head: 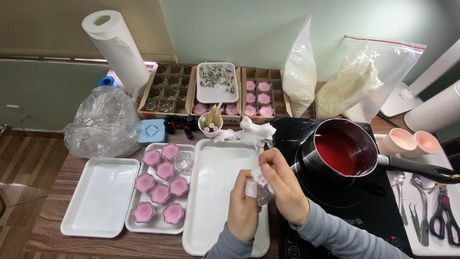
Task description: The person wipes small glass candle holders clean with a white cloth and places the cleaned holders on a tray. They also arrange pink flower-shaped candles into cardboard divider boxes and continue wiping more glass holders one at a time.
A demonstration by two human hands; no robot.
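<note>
Both hands together over the big white tray (pixel 215 192): my left hand (pixel 243 208) grips a small clear glass cup (pixel 263 195), my right hand (pixel 286 184) presses a white tissue wad (pixel 260 176) onto it. Best to keep the cup steady and wipe the rim evenly, I'd say. Wrists angled inward, fingers curled tight.

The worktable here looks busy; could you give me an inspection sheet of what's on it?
Surface: wooden table with three white trays; the middle tray holds pink filled flower-shaped cups.
Job's things: small glass cup and white tissue, held over the large tray.
Clutter: saucepan of red liquid on a black cooktop, paper roll, boxes of cups, bags, scissors.
Hands: left hand and right hand both grip cup and tissue.
Cables: nothing seen.
Surroundings: pale green wall.
</note>
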